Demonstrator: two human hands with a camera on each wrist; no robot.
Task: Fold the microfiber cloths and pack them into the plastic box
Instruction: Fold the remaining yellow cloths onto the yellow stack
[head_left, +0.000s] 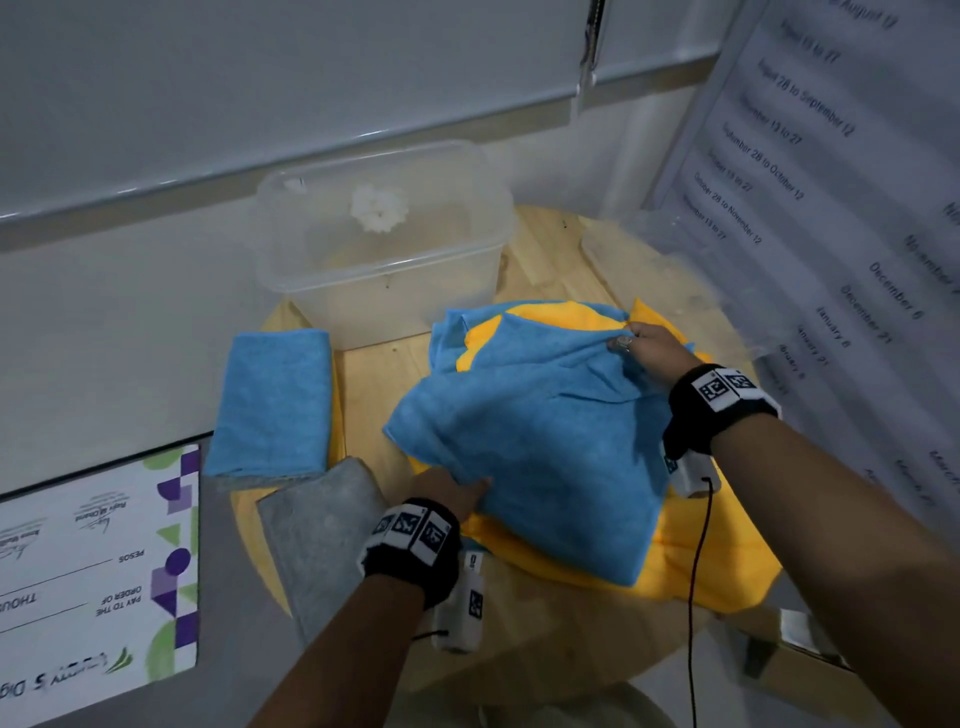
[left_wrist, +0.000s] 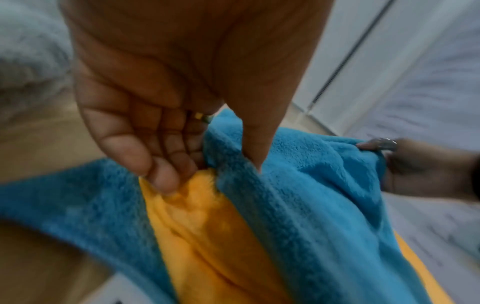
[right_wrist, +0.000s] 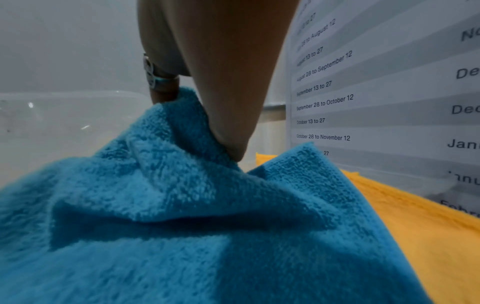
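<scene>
Hands first: your left hand (head_left: 445, 491) is pinching the near-left edge of the loose blue cloth (head_left: 540, 441), thumb on top and fingers curled beneath, as the left wrist view is showing. Your right hand (head_left: 647, 345) is gripping the far-right corner of that same cloth between thumb and ringed finger, bunching the pile into a small peak. You are holding the blue cloth spread between both hands, and it is lying rumpled over the yellow cloth (head_left: 696, 566), which is sitting on the round wooden worktop (head_left: 545, 639) and showing at the near-right edge and again at the far side, where a blue fold is overlapping it.

At your left, a folded blue cloth (head_left: 272, 402) is resting on the worktop's edge, with a folded grey cloth (head_left: 322, 535) lying just beside it, nearer to you. The clear plastic box (head_left: 384, 244) is standing at the far side of the worktop, open at the top, just beyond the loose cloths; something pale and whitish is showing through it, too blurred to tell. A printed date chart (head_left: 831, 171) is leaning at your right, and a large printed cheque board (head_left: 93, 582) is lying at your left.
</scene>
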